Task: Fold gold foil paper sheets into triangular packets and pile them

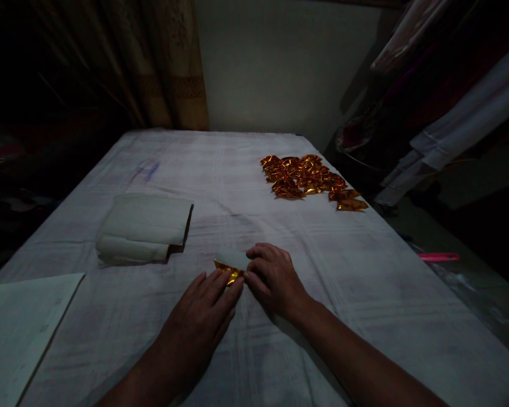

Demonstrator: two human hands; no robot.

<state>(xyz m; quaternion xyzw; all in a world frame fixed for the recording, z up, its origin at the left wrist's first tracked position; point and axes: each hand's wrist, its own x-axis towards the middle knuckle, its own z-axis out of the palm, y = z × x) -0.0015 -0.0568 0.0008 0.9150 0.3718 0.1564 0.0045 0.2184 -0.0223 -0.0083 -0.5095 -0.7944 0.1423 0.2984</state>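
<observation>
A small piece of gold foil paper (234,275) lies partly folded on the cloth-covered surface, its pale side facing up at the back and a shiny gold strip along the front. Over the front gold part, my left hand (206,302) rests with its fingers stretched out, the fingertips touching the foil. My right hand (275,277) has its fingers curled, and its thumb and fingertips close on the paper's right end. The fingertips hide part of that end. Further back on the right lies a loose pile of folded gold foil pieces (311,174).
A folded pale paper stack (148,226) lies left of my hands, and a flat pale sheet (29,328) is at the near left. A curtain (169,68) hangs at the back left. Clothes (462,113) hang on the right, above a pink-handled item (439,257) beyond the edge.
</observation>
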